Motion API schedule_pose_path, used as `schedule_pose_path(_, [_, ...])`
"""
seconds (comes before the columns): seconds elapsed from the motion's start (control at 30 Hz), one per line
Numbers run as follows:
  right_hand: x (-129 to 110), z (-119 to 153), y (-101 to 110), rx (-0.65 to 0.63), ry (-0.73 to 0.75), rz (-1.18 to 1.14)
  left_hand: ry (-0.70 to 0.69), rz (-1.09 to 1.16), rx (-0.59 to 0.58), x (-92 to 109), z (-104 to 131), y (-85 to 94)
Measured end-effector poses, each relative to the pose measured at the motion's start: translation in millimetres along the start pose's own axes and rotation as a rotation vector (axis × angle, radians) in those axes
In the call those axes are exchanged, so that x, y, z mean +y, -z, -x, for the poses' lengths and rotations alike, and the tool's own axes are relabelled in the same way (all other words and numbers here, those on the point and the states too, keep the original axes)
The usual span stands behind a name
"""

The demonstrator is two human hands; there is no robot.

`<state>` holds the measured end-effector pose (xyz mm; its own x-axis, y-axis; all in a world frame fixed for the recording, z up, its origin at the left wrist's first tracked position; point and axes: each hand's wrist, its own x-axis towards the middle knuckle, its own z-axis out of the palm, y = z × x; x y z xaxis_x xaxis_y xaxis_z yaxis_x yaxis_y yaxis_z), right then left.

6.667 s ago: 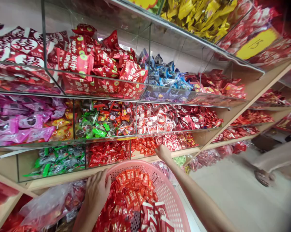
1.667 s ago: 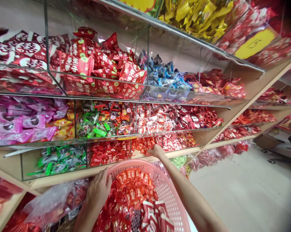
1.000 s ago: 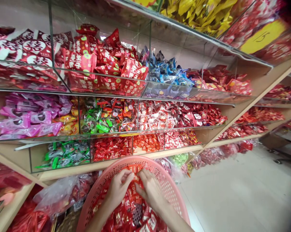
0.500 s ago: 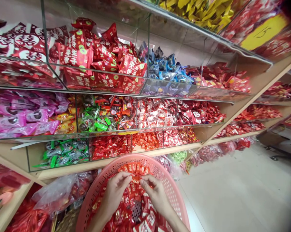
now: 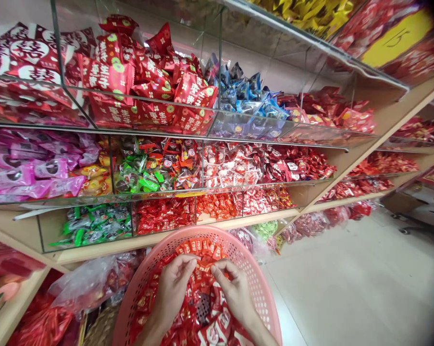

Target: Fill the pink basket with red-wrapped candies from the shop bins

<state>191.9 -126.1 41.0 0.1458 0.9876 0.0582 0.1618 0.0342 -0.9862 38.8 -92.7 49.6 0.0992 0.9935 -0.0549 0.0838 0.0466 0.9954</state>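
A round pink plastic basket with holes in its wall holds many red wrapped candies. Over it, my left hand and my right hand face each other, thumbs and forefingers pinched. Between the fingertips is a small orange-red wrapped candy, held at its two ends. More orange-red packets lie in the basket just behind the fingers.
Glass-fronted shelves of sorted sweets stand behind the basket. Plastic bags lie low at the left, and others sit under the shelves at the right. A yellow tag hangs top right, above pale floor.
The view has shifted slightly. The candy between my fingertips shows its face more clearly, and my hands are a little farther apart.
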Motion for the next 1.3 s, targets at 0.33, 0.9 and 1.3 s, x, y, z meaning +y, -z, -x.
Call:
schedule_pose_path(0.33, [12,-3,-1,-0.032,-0.296,-0.423,0.128,0.123,-0.02,-8,-7,-9.4])
schedule_pose_path(0.9, [61,9,27,-0.042,-0.201,0.341,-0.287,-0.45,0.153,-31,-44,50.2])
schedule_pose_path(1.3, [101,-15,5,-0.019,0.181,1.108,-0.282,-0.848,0.345,-63,-63,86.0])
